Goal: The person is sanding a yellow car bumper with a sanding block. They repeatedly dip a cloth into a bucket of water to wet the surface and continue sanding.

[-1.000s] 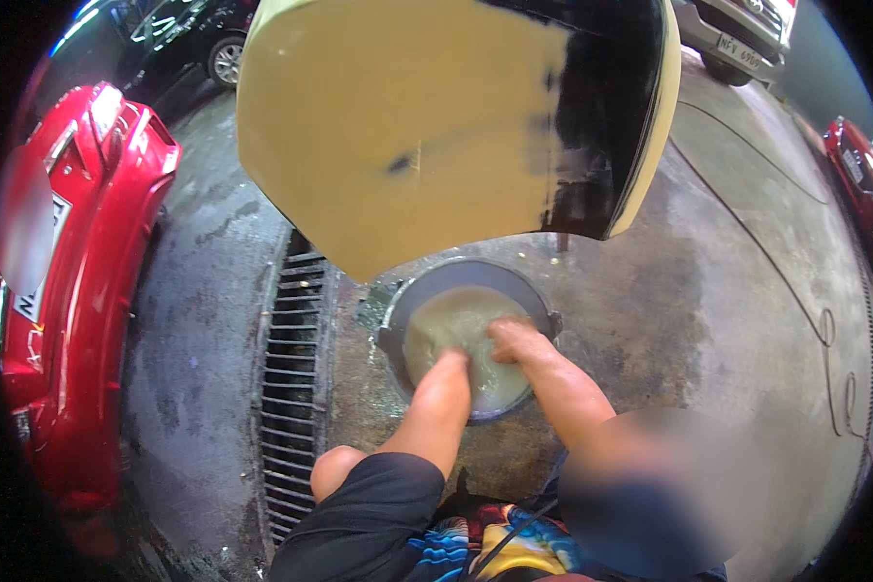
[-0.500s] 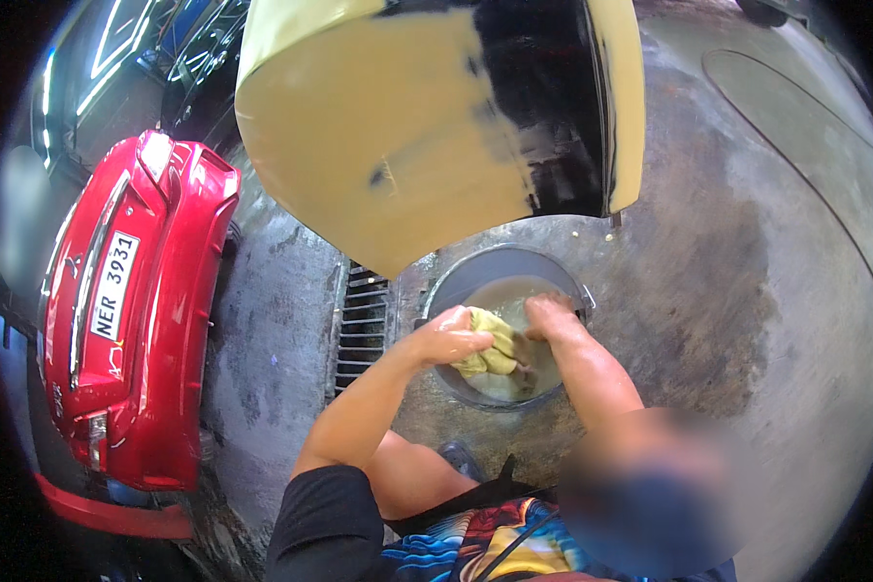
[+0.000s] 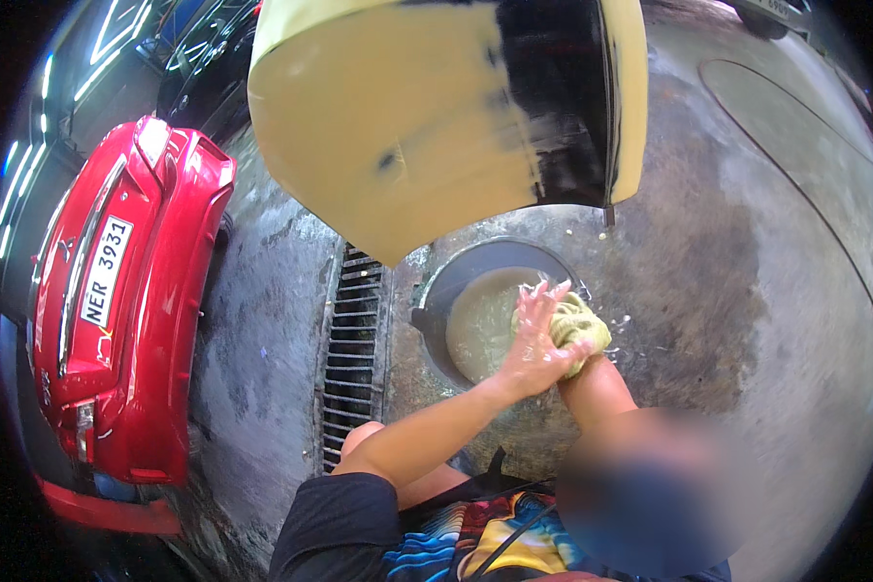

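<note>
Above a grey round tub [image 3: 495, 256] of cloudy water [image 3: 480, 325], a wet, pale yellow-green cloth [image 3: 580, 330] is bunched at the end of my right forearm. My left hand [image 3: 533, 347] lies against the cloth's left side, its fingers stretched upward and apart, the thumb across the cloth's near side. The cloth and my left hand cover my right hand [image 3: 577, 372], so its fingers cannot be seen. Drops of water splash around both hands.
A large yellow-and-black car panel [image 3: 378, 126] overhangs the tub's far side. Left of the tub runs a metal floor grate [image 3: 351, 335]; beyond it stands a red car's rear end [image 3: 160, 320]. A thin hose [image 3: 781, 179] curves over the wet concrete at right.
The cloth has moved from the tub's left side to its right, up to my right forearm. My left hand has followed it and its fingers have spread.
</note>
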{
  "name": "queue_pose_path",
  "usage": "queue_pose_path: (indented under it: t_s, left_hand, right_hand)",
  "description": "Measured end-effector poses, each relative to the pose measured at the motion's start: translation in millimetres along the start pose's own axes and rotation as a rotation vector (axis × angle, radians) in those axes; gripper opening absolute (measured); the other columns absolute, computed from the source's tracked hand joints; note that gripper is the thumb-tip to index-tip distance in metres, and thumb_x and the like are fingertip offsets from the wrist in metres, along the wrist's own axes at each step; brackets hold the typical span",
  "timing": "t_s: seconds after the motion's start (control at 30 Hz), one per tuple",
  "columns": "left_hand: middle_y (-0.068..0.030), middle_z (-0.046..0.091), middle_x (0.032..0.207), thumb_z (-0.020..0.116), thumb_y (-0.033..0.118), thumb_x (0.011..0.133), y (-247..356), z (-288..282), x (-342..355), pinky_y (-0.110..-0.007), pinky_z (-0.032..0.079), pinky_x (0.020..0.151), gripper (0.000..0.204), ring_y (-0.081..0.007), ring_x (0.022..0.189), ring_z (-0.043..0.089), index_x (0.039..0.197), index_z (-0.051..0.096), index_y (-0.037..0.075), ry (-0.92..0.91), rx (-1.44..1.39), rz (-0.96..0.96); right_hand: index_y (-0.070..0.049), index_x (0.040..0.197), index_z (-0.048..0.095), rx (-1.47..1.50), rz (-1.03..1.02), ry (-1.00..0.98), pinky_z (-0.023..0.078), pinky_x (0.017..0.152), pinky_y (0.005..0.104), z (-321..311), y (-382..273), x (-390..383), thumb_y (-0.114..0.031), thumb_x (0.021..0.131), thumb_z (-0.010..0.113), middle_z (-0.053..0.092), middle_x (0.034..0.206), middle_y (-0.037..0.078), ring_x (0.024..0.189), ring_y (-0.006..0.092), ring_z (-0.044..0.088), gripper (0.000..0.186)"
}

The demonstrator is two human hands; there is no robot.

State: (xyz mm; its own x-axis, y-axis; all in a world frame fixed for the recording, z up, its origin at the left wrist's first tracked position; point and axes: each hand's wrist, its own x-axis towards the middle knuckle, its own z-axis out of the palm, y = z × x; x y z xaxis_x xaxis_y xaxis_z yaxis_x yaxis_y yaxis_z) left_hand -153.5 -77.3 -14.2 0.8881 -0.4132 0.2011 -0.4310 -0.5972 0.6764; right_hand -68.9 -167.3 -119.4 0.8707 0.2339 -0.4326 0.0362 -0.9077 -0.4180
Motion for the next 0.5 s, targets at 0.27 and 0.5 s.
queue_pose_path:
  t_s: [0.27, 0.5]
  left_hand:
    - [-0.0238, 0.065, 0.133, 0.085, 0.033, 0.087, -6.2, 0.7, -3.0, -0.043, 0.051, 0.103, 0.055, -0.0275, 0.124, 0.062, 0.124, 0.065, -0.003, -0.081, -0.078, -0.129]
    - [-0.0155, 0.073, 0.102, 0.083, 0.02, 0.086, 44.7, -93.9, 51.5, -0.037, 0.057, 0.077, 0.037, -0.0237, 0.085, 0.072, 0.109, 0.065, -0.002, 0.379, -0.382, 0.098]
  right_hand:
    - [-0.007, 0.118, 0.077, -0.014, -0.025, -0.052, 0.056, 0.1, 0.0462, -2.7, -5.3, -8.6, -0.02, 0.078, 0.078, 0.074, 0.125, 0.017, 0.12, 0.0336, 0.07, 0.042]
    - [-0.007, 0.12, 0.076, -0.045, -0.081, -0.101, 0.056, 0.101, 0.0459, -10.0, -11.9, -1.7, -0.018, 0.078, 0.078, 0.074, 0.127, 0.017, 0.121, 0.0332, 0.069, 0.043]
